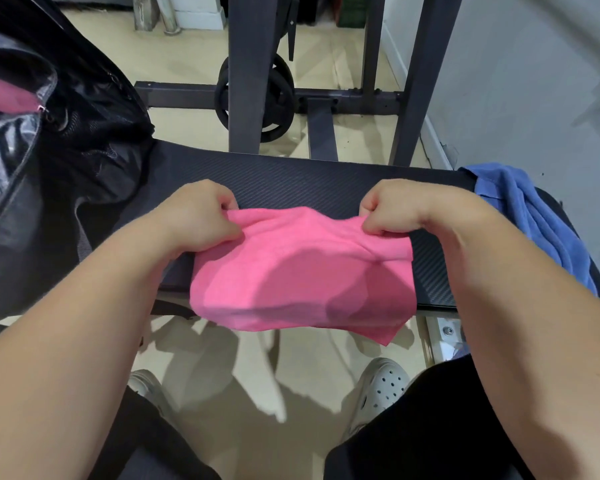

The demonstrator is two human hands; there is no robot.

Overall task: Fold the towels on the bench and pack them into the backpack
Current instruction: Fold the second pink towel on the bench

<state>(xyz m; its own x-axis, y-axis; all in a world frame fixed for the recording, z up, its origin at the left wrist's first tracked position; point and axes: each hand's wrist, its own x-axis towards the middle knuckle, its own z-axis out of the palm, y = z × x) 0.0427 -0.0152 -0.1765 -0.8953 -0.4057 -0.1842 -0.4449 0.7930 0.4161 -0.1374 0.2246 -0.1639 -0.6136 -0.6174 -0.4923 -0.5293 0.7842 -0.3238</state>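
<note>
I see a black weight plate (282, 98) partly hidden behind a dark steel rack upright (246, 64) on the beige floor (187, 64). A white perforated clog (385, 384) sits nearer me.

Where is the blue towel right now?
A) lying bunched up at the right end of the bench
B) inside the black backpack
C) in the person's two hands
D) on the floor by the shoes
A, since the blue towel lies crumpled at the right end of the bench, while the left hand and the right hand pinch the pink towel instead.
</note>
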